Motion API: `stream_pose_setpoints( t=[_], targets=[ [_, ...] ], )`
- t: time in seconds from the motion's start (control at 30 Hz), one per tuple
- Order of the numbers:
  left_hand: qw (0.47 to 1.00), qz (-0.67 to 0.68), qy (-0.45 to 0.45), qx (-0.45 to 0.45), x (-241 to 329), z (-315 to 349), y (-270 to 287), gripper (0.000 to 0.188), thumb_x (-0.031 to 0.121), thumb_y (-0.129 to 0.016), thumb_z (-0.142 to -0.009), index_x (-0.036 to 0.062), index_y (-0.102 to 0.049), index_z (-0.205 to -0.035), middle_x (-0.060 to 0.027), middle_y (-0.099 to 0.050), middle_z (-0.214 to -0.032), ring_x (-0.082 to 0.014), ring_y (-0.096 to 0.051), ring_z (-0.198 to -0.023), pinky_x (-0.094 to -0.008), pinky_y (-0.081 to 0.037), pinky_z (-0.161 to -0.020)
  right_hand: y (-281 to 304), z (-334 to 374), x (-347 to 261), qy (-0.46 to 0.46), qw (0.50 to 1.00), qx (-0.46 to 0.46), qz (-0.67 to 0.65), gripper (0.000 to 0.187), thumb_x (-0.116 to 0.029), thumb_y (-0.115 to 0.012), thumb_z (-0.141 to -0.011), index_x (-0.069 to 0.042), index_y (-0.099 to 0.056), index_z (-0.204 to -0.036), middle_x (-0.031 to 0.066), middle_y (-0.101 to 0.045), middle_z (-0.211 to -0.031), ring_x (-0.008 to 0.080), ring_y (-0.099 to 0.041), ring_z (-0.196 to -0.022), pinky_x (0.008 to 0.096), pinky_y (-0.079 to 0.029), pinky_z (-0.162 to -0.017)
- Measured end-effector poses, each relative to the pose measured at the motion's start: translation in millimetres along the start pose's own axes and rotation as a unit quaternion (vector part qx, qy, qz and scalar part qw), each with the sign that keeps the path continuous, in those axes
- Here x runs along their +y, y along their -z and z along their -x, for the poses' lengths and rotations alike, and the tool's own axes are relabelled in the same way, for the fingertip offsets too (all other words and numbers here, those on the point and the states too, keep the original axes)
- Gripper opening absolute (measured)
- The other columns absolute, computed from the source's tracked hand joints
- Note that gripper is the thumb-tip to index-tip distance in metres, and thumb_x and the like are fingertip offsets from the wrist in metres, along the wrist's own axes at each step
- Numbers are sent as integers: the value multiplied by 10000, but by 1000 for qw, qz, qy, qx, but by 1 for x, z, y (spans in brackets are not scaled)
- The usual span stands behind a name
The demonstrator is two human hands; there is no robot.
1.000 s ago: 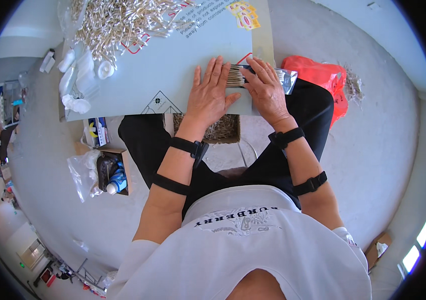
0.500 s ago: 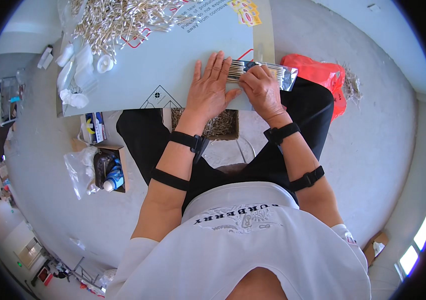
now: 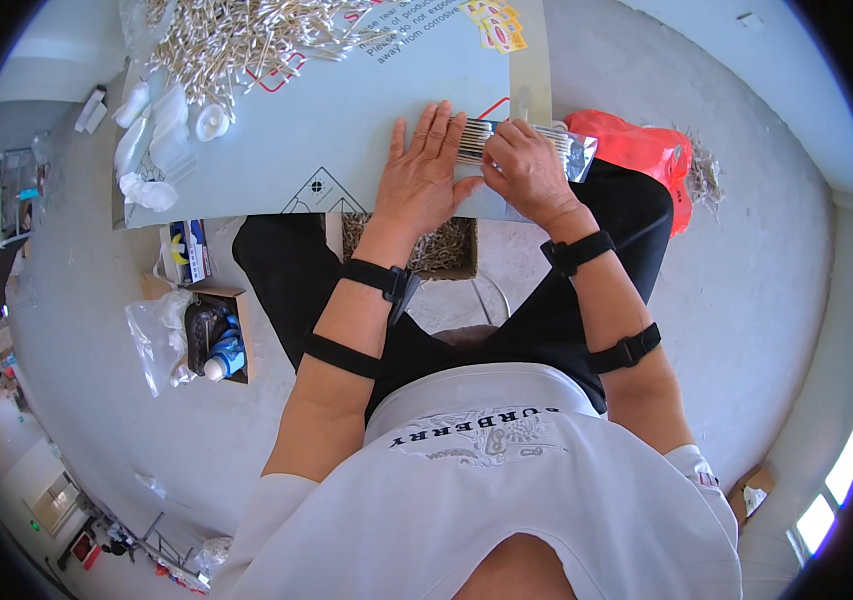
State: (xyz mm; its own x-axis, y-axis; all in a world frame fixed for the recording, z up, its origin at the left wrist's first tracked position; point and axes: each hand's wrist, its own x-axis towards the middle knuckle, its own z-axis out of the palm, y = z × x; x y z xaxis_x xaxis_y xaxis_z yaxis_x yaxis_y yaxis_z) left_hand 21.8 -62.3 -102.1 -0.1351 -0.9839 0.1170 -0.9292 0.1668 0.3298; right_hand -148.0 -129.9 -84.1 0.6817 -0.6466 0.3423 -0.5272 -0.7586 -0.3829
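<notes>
A clear plastic packet of cotton swabs [image 3: 474, 140] lies at the near right part of the grey-blue board [image 3: 287, 140]. My left hand [image 3: 420, 175] rests flat with fingers stretched out, its fingertips beside the packet's left end and its thumb pointing toward my right hand. Over the packet's middle, my right hand [image 3: 529, 172] has its fingers curled and pinched together on it, hiding part of the swabs. The packet's shiny, clear right end [image 3: 581, 152] sticks out past the knuckles. A large heap of loose cotton swabs [image 3: 227, 45] covers the board's far left.
White plastic bags [image 3: 169, 130] and a white roll [image 3: 212, 122] lie on the board's left. Yellow labels [image 3: 497, 25] sit far right. Beneath the near edge stands a box of swabs [image 3: 447, 250]. A red bag [image 3: 637, 150] is at right, an open carton [image 3: 237, 335] on the floor at left.
My right hand and forearm have shifted slightly to the right along the packet, the wrist turning a little. My left hand stays nearly in place.
</notes>
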Motion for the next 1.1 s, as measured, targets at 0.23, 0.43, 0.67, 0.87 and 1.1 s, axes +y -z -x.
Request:
stream_pose_setpoints(
  t=[0.23, 0.43, 0.67, 0.87, 1.1],
  targets=[
    [1000, 7, 5, -3, 1, 0, 1, 817, 465, -633, -843, 92, -292, -1484, -103, -254, -1560, -233, -186, -1461, -501, -104, -1180, -4, 7, -4, -77, 995, 13, -57, 78, -80, -669, -769, -46, -599, -765, 102, -560, -824, 311, -583, -854, 429, -486, -713],
    [1000, 5, 2, 0, 1, -1, 0, 818, 481, -626, -847, 100, -286, -1487, -96, -255, -1560, -232, -186, -1461, -503, -102, -1180, -8, -2, -6, -211, 974, -44, -74, 137, -113, -696, -749, -25, -591, -742, 117, -604, -832, 330, -602, -823, 419, -485, -707],
    [1000, -9, 0, -3, -1, 0, -1, 808, 519, -571, -872, 100, -273, -1494, -99, -250, -1563, -228, -179, -1464, -498, -89, -1182, -1, -6, -9, -273, 960, -45, -50, 331, -110, -763, -685, -53, -625, -981, 122, -618, -910, 332, -600, -888, 413, -483, -743],
    [1000, -5, 3, -8, -1, -1, 0, 784, 524, -537, -891, 98, -279, -1496, -104, -252, -1564, -230, -171, -1467, -489, -82, -1185, 9, 4, 0, -135, 990, 7, 26, 634, -183, -833, -609, -139, -620, -1204, 74, -548, -1063, 296, -515, -1039, 415, -443, -883],
    [1000, -6, -1, -5, 1, -1, 0, 779, 526, -528, -896, 87, -284, -1492, -106, -249, -1565, -230, -172, -1466, -493, -80, -1184, 4, 2, 7, -105, 994, 13, 7, 400, -187, -795, -647, -138, -707, -1034, 36, -571, -988, 257, -532, -992, 409, -442, -869]
  ],
)
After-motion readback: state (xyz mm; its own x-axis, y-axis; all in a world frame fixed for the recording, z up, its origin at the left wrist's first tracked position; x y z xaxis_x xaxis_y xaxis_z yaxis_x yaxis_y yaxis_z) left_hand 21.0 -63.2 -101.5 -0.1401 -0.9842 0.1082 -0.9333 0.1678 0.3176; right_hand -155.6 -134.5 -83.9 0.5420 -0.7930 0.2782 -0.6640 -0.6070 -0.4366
